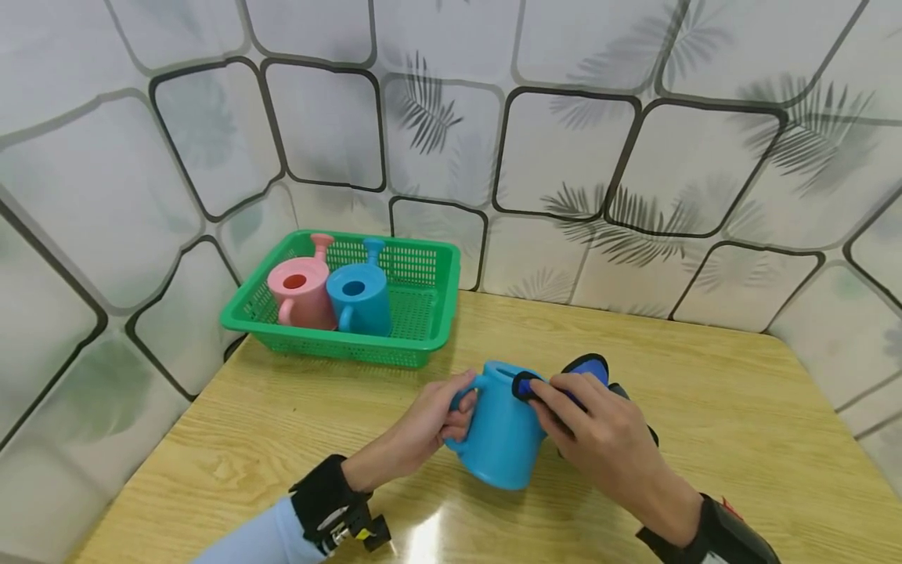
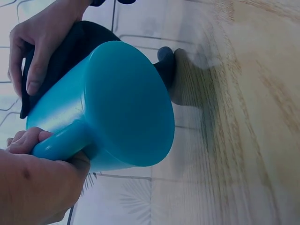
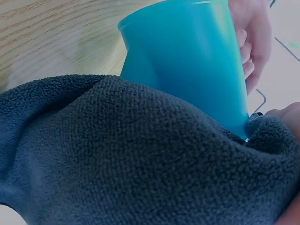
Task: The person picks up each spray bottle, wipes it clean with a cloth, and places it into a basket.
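Observation:
A blue watering can (image 1: 502, 435) is held tilted above the wooden table. My left hand (image 1: 428, 419) grips its handle, with the fingers curled round it in the left wrist view. My right hand (image 1: 606, 435) pinches a dark blue cloth (image 3: 131, 150) with a black edge, pressing it against the can near the top rim. In the left wrist view the can's flat base (image 2: 131, 103) faces the camera. Cloth and right hand hide most of the can's spout side.
At the back left of the table (image 1: 740, 407) stands a green plastic basket (image 1: 338, 340). Inside it, a pink watering can (image 1: 310, 301) and another blue watering can (image 1: 366, 305) stand side by side. A patterned wall covering (image 1: 444, 172) rises behind the table and along both sides.

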`<state>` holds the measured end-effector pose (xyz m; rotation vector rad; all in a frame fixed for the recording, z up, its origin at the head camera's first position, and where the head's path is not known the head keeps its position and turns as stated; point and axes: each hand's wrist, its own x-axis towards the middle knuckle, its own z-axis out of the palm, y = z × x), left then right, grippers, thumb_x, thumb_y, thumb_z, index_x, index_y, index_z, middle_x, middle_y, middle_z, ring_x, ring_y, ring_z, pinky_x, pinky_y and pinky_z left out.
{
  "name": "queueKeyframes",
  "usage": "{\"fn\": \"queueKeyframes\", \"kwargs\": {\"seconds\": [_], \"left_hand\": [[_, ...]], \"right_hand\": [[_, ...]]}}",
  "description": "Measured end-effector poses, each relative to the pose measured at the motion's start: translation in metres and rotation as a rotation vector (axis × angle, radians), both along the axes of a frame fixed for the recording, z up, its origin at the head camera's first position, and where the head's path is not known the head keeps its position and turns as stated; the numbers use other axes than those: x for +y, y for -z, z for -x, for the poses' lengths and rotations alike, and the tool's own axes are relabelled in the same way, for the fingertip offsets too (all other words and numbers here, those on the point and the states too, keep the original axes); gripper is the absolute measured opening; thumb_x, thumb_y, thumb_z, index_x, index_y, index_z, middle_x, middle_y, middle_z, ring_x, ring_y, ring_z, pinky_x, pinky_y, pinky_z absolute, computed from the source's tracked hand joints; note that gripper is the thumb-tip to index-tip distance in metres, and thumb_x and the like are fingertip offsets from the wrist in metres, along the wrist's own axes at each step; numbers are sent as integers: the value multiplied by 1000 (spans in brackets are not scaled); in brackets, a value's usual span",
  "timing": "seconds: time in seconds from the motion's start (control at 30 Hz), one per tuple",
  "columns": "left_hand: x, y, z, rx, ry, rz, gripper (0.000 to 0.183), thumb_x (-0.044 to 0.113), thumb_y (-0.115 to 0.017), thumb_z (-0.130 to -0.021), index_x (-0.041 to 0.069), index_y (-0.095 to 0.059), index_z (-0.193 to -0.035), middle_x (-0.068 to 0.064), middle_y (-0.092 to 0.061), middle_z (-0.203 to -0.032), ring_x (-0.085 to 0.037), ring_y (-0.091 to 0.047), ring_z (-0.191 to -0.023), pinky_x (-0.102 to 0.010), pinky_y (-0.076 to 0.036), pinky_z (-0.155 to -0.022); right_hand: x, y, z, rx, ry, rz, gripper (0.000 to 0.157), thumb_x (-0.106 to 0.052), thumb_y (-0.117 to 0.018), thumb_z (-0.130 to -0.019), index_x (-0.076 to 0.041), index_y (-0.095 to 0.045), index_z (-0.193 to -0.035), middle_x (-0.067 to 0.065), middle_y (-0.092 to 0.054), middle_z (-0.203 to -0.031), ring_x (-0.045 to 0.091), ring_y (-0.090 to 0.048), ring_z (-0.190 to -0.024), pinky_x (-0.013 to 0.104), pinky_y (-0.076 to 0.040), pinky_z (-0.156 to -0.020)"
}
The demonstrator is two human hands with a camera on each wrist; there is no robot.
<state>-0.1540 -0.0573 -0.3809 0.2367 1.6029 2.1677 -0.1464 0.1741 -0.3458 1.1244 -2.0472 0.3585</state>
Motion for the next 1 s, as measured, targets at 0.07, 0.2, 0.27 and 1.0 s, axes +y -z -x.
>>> {"fn": "queueKeyframes", "kwargs": {"seconds": [0.07, 0.2, 0.27, 1.0], "left_hand": [[-1, 1, 0, 1, -4, -4, 44, 38, -44, -102, 10, -40, -69, 8, -28, -53, -6, -27, -45, -18, -26, -47], [-2, 2, 1, 3, -13, -12, 44, 39, -46, -102, 10, -41, -69, 8, -29, -52, -5, -27, -44, -18, -26, -46], [-2, 2, 1, 6, -18, -16, 44, 39, -46, -101, 10, -41, -69, 8, -29, -52, -5, -28, -45, -18, -26, -46], [-10, 1, 3, -32, -64, -155, 41, 37, -43, -103, 14, -44, -70, 10, -33, -49, -6, -30, -42, -20, -30, -50]], "right_hand": [[0, 0, 1, 3, -2, 6, 47, -32, -41, -103, 1, -74, -100, 14, -65, -86, 24, -63, -74, 37, -58, -51], [0, 0, 3, -7, -8, 9, 47, -33, -41, -103, 1, -74, -101, 14, -65, -86, 24, -63, -75, 37, -59, -52], [0, 0, 4, -9, -14, 10, 47, -33, -41, -103, 1, -74, -101, 14, -65, -87, 24, -63, -76, 37, -59, -52], [-14, 18, -12, -73, -241, -111, 37, -29, -45, -104, -7, -75, -102, 2, -70, -91, 13, -59, -72, 26, -53, -57]]}}
